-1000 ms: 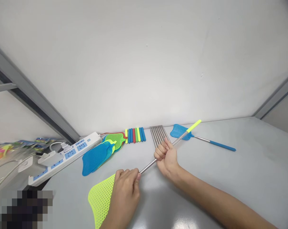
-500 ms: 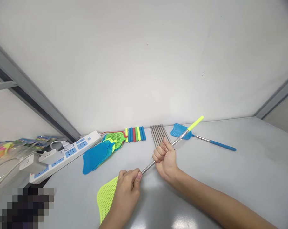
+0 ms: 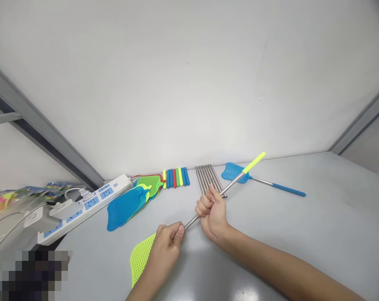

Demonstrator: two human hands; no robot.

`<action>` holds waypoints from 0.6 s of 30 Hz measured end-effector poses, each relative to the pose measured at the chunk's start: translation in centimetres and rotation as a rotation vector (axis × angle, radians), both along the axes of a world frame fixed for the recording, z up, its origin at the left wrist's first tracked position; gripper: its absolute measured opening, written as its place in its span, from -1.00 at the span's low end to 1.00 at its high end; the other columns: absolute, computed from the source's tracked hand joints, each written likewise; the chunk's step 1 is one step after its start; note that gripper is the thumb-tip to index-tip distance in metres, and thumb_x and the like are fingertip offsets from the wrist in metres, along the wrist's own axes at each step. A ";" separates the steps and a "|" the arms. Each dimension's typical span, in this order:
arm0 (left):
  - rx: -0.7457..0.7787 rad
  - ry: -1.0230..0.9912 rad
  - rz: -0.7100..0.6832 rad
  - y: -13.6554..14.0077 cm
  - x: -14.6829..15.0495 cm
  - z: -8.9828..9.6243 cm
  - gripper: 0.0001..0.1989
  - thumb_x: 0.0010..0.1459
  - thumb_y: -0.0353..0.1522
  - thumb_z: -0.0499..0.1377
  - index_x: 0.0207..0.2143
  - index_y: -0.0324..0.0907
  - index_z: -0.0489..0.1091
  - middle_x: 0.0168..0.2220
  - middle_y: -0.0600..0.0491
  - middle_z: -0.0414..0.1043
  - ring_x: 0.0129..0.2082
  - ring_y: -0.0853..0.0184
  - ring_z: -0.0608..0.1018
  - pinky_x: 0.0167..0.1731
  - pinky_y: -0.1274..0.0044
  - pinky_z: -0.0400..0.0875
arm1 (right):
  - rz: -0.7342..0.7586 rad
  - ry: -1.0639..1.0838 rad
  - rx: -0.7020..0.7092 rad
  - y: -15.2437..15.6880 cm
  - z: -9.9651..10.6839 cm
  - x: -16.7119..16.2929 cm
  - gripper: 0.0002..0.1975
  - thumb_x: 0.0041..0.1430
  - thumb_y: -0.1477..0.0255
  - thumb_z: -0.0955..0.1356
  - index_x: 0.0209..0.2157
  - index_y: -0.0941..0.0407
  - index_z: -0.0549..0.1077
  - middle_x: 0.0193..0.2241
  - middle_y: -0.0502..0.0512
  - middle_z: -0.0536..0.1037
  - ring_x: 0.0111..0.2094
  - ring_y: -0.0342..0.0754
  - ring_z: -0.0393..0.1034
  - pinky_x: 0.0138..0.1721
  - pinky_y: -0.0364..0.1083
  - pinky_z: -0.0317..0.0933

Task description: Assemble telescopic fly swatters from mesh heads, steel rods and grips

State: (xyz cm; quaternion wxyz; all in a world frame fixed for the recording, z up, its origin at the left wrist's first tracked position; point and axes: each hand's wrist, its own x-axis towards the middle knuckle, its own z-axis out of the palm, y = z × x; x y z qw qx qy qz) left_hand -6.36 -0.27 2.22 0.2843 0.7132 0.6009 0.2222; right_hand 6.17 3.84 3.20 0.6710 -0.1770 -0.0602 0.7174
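Both my hands grip one fly swatter with a yellow-green perforated head (image 3: 142,256), a metal rod and a yellow handle (image 3: 254,163). My left hand (image 3: 168,246) is closed around the neck, where the head meets the rod, hiding that joint. Farther up, my right hand (image 3: 212,212) wraps its fingers around the middle of the rod, palm turned upward. The swatter slants from lower left to upper right over the grey table. Behind my right hand lies a row of metal rods (image 3: 208,177), partly covered by it.
A blue swatter (image 3: 272,184) lies at the right. Several coloured handle grips (image 3: 176,178) line the wall, beside stacked swatter heads (image 3: 126,207). At the left are a white power strip (image 3: 89,205) with plugs and some plastic packaging (image 3: 10,209).
The whole view has shifted slightly. Both hands keep their hold on the swatter, with little other visible movement.
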 end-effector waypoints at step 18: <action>0.124 0.219 -0.111 0.6 0.5 -0.6 -0.63 0.11 -0.24 -0.19 -0.66 -0.17 0.16 -0.70 0.15 0.16 -0.58 0.38 0.26 -0.39 0.53 0.12 | -0.023 0.037 -0.057 1.2 -3.8 0.1 -0.60 -0.01 0.28 0.22 -0.72 0.12 -0.07 -0.85 -0.20 -0.12 -0.80 -0.29 -0.30 -0.77 -0.23 -0.36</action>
